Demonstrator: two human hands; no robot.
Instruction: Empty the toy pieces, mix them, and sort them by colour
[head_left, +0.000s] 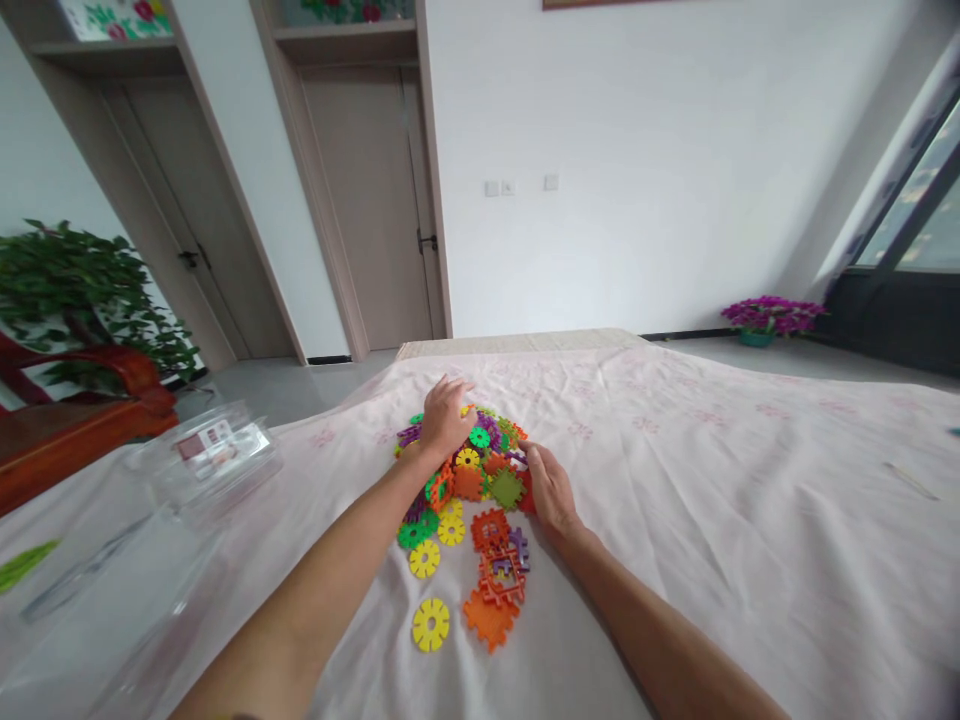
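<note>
A heap of plastic building pieces (478, 437) lies on the pale cloth in front of me, with notched discs and toothed squares in several colours. My left hand (445, 418) rests over the heap's back left side, fingers stretched forward and thumb apart. Along the right edge, my right hand (553, 492) lies against the heap with its fingers extended, next to an olive toothed square (507, 488). Nothing is visibly gripped in either hand. Nearer to me are a yellow notched disc (430, 625), an orange toothed square (491, 618) and a red-orange square frame (501, 576).
A clear plastic box (225, 455) with a label stands at the left, by a transparent bag (112, 600). Light green pieces (26, 565) lie at the far left. A wooden chair (135, 375) adjoins the cloth-covered surface (675, 520).
</note>
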